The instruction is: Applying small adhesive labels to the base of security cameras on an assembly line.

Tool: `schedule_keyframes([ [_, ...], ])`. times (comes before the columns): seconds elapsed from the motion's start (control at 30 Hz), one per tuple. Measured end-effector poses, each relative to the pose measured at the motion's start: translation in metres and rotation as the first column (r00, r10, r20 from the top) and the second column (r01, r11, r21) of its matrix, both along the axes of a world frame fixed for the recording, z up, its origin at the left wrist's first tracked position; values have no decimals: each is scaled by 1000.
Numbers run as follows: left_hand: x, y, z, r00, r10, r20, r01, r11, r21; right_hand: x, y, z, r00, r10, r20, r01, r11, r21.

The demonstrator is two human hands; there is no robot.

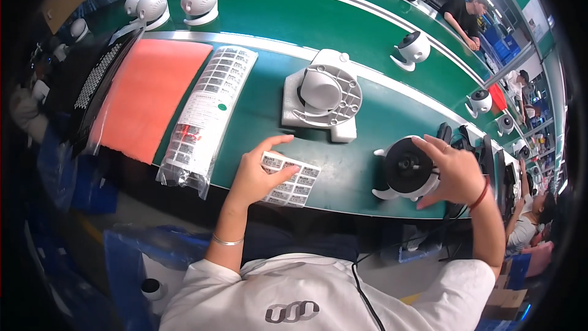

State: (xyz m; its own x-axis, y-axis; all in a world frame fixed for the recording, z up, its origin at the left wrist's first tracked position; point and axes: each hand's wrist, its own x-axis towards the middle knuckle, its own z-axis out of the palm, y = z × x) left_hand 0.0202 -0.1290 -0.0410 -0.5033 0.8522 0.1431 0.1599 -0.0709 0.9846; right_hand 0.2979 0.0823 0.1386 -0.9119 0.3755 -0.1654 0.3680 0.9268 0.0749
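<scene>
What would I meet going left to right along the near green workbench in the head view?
Orange sheet → bagged label pack → left hand holding a label sheet → white plastic assembly → black-faced white device → right hand, gripping that device.

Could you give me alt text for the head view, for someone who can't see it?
A person's left hand holds a label sheet at a green workbench, while the right hand grasps a white device with a black round end. Beyond sits a white ribbed part; left of it lie bagged labels and an orange sheet.
</scene>
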Motion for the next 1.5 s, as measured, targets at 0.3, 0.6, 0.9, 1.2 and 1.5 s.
schedule_keyframes([
  [0.3,-6,17,0,1000,-14,-27,15,999,47,-28,75,-25,976,-198,-88,207,973,101],
  [0.6,-8,34,2,985,-40,-165,7,981,-192,-146,28,-33,913,-22,-406,0,999,-53],
  [0.9,-2,34,16,979,-62,-194,8,962,-271,-157,42,-84,816,-52,-576,-178,925,-335],
  [1.2,12,16,30,991,124,59,-131,983,128,-138,35,-114,304,13,-953,-39,999,1],
  [1.5,37,1,37,992,123,-41,-93,896,435,-92,-57,-94,448,51,-893,-561,793,-236],
])
